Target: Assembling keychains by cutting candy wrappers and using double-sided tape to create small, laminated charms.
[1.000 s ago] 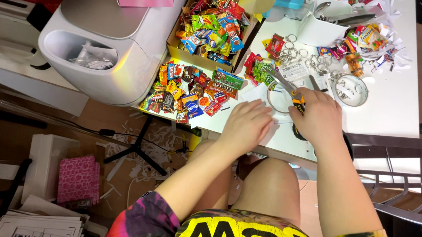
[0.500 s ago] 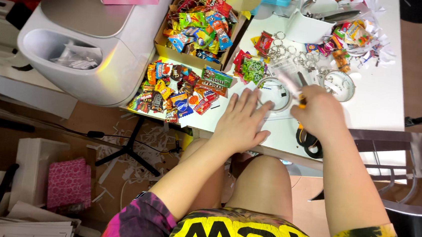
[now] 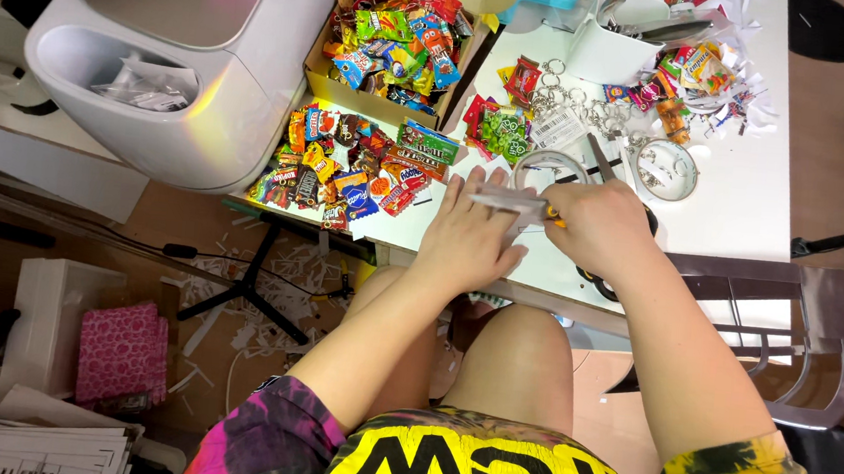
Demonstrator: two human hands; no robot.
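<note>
You are sitting at the near edge of a white table [image 3: 747, 192], and both your hands are meeting over it. Your left hand [image 3: 472, 236] is lying palm down with the fingers spread and nearly straight, and their tips are pressing on a small clear plastic strip [image 3: 507, 202] that is sticking out to the right between the hands. Your right hand [image 3: 598, 226] is curling closed around the handles of a pair of scissors [image 3: 601, 161], whose grey blades are pointing to the far side past your knuckles; a bit of yellow is showing at the grip. The strip is lying just beside that hand, touching your left fingertips. Just beyond the hands a roll of clear tape [image 3: 546, 167] is lying flat. To the left a heap of bright candy wrappers [image 3: 357, 167] is spreading over the table, and farther off a cardboard box [image 3: 398, 35] is holding more. A white machine [image 3: 185, 58] is standing at the far left.
</note>
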